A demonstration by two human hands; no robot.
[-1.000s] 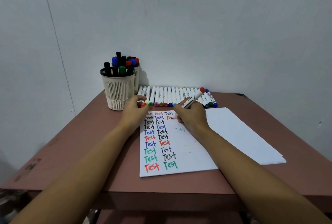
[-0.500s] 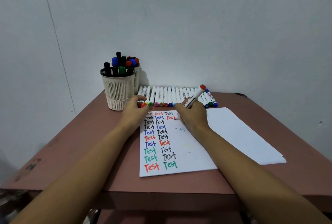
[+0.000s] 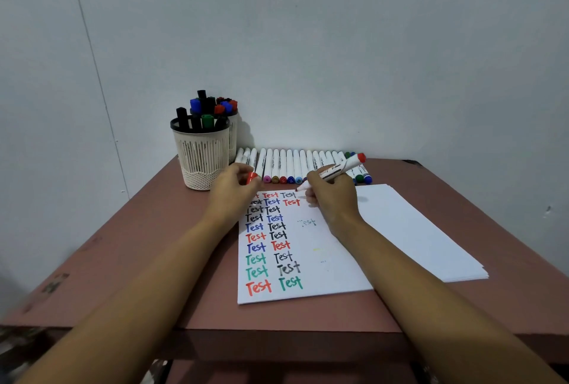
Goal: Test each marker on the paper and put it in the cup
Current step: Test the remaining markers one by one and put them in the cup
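Right hand (image 3: 334, 198) holds marker (image 3: 337, 169) at paper (image 3: 338, 260) edge; left hand (image 3: 231, 195) pinches cap (image 3: 252, 178)

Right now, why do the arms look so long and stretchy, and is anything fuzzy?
In the head view the wide-angle lens stretches both forearms toward the bottom edge; the words on the paper and the red marker in the right hand look sharp, while the bottom-left corner smears; light is soft and even, with a faint shadow on the wall beside the rear cup.
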